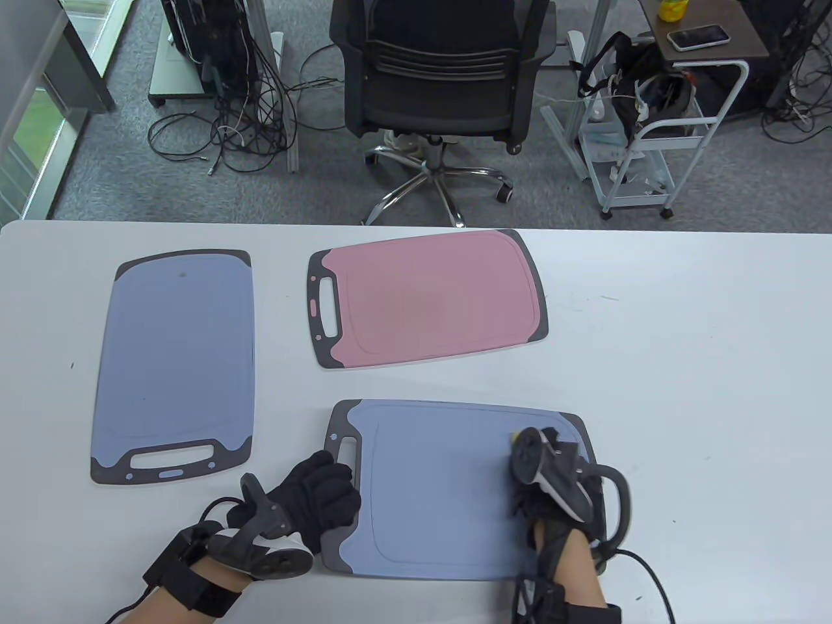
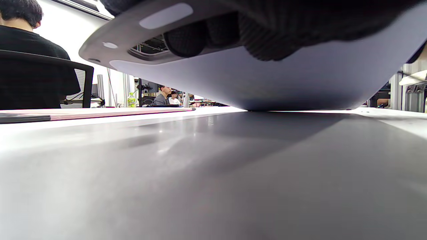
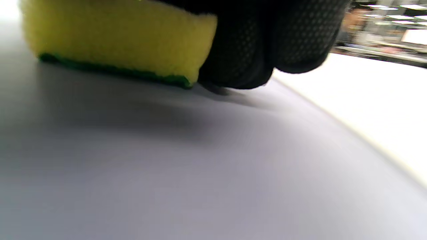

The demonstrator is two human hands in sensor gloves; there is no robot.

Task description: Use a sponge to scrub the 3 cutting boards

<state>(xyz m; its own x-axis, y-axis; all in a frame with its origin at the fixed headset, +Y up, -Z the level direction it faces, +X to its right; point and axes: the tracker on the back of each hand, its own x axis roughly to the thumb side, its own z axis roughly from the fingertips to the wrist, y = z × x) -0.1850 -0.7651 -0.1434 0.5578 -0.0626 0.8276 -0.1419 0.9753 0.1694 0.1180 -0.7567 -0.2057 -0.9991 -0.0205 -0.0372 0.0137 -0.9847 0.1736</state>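
Note:
Three cutting boards lie on the white table (image 1: 682, 364): a blue one (image 1: 175, 364) at the left, a pink one (image 1: 429, 299) at the middle back, and a second blue one (image 1: 442, 487) near the front. My left hand (image 1: 325, 487) grips the near board's handle end. In the left wrist view its fingers (image 2: 200, 40) curl under that end, and the board's underside (image 2: 250, 86) is tilted up off the table. My right hand (image 1: 539, 455) holds a yellow sponge (image 1: 513, 437) on the board's right part. The sponge (image 3: 110, 36) has its green side down on the board surface (image 3: 200, 166).
Beyond the table's far edge stand a black office chair (image 1: 442, 71), a white cart (image 1: 656, 136) and loose cables (image 1: 240, 123). The pink board (image 2: 100, 113) shows edge-on in the left wrist view, with a person seated behind it.

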